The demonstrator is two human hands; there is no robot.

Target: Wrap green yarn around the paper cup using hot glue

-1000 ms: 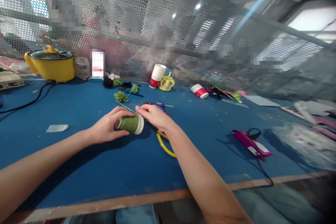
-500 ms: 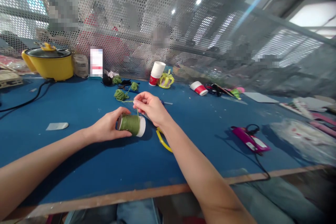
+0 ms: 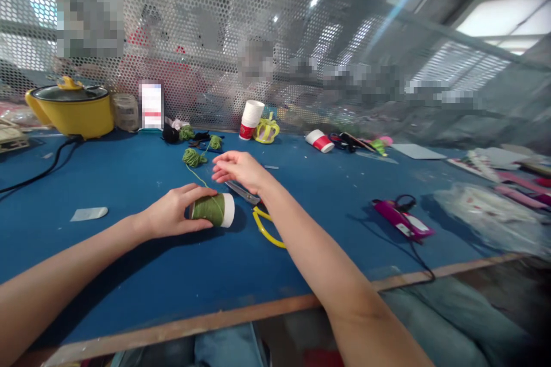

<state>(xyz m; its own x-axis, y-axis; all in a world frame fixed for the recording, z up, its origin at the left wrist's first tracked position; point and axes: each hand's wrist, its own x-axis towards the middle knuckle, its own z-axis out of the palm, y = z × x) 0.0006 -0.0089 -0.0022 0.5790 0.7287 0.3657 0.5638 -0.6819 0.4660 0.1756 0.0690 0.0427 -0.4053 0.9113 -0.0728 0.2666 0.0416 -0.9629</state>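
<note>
My left hand (image 3: pixel 174 212) is closed around a paper cup (image 3: pixel 228 210) lying on its side, its middle wrapped in green yarn (image 3: pixel 213 210). One strand runs from the cup's top up to a small green yarn ball (image 3: pixel 193 157) on the table. Above and just right of the cup, my right hand (image 3: pixel 237 170) hovers with loosely bent fingers and no strand in them. Under its wrist lie scissors (image 3: pixel 246 192) with yellow handles, partly hidden by my forearm.
Along the back stand a yellow electric pot (image 3: pixel 75 112), a jar (image 3: pixel 125 112), a lit phone (image 3: pixel 151 106), stacked paper cups (image 3: pixel 251 117) and a yellow woven basket (image 3: pixel 267 129). A tipped cup (image 3: pixel 319 141), a purple device (image 3: pixel 402 221) and a plastic bag (image 3: pixel 491 218) lie rightward.
My right hand has let go of the yarn strand and its fingers have loosened. The strand now goes straight from the cup to the yarn ball. The view has shifted slightly.
</note>
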